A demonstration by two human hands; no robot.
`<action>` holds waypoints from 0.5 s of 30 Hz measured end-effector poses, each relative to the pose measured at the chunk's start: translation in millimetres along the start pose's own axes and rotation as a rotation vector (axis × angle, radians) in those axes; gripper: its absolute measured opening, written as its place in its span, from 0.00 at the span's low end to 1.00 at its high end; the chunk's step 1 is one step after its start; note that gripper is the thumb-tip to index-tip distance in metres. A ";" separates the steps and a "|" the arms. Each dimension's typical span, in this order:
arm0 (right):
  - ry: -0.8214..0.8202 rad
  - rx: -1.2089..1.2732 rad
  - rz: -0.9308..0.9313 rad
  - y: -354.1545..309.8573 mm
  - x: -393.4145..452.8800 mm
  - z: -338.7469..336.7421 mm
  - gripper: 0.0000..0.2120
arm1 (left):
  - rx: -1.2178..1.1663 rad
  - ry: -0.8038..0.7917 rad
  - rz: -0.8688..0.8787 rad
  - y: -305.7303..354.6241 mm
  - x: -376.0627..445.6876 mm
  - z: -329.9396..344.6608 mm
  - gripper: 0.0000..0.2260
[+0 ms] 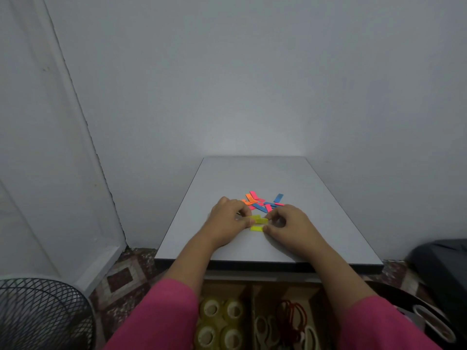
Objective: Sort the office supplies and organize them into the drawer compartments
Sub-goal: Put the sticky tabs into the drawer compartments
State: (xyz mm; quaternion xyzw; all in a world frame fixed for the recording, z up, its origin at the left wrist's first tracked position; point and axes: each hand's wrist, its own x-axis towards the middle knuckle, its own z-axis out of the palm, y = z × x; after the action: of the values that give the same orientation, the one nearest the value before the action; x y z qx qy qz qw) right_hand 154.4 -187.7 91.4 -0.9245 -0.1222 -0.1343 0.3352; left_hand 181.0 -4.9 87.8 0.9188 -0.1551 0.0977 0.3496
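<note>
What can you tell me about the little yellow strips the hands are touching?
The yellow strips are small, flat, bright rectangles that look like thin paper or plastic tabs. A few lie close together near the front of the grey table, some overlapping. The left hand pinches one end of them and the right hand pinches the other side. Behind them sits a loose pile of orange, pink and blue strips.

Smooth matt grey laminate table top; thin neon paper/plastic strips; glossy clear tape rolls; wooden drawer; pink cloth sleeves.
</note>
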 end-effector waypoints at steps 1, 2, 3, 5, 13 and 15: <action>-0.017 -0.007 -0.006 0.8 0.3 0.4 0.11 | -0.070 0.018 -0.027 -0.4 0.1 -0.5 0.07; -0.037 -0.015 -0.012 1.2 0.5 0.8 0.12 | -0.132 0.048 -0.041 -1.1 0.3 -0.9 0.08; -0.053 -0.020 -0.015 1.6 0.9 1.0 0.13 | -0.182 0.088 -0.051 -2.3 0.3 -1.4 0.08; -0.072 -0.019 -0.017 2.0 1.7 1.5 0.11 | -0.271 0.168 -0.061 -4.8 0.9 -2.9 0.08; -0.037 -0.006 -0.049 0.8 1.7 1.3 0.04 | -0.329 0.130 -0.055 -6.6 1.6 -2.3 0.04; -0.071 -0.068 -0.076 1.1 2.5 2.8 0.11 | -0.353 0.185 -0.058 -7.3 1.7 -3.1 0.03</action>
State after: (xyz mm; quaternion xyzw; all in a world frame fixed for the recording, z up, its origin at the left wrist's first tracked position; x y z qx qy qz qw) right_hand 157.5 -186.4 89.5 -0.9342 -0.1646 -0.1182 0.2935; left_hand 185.0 1.9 86.1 0.8345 -0.1106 0.1428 0.5205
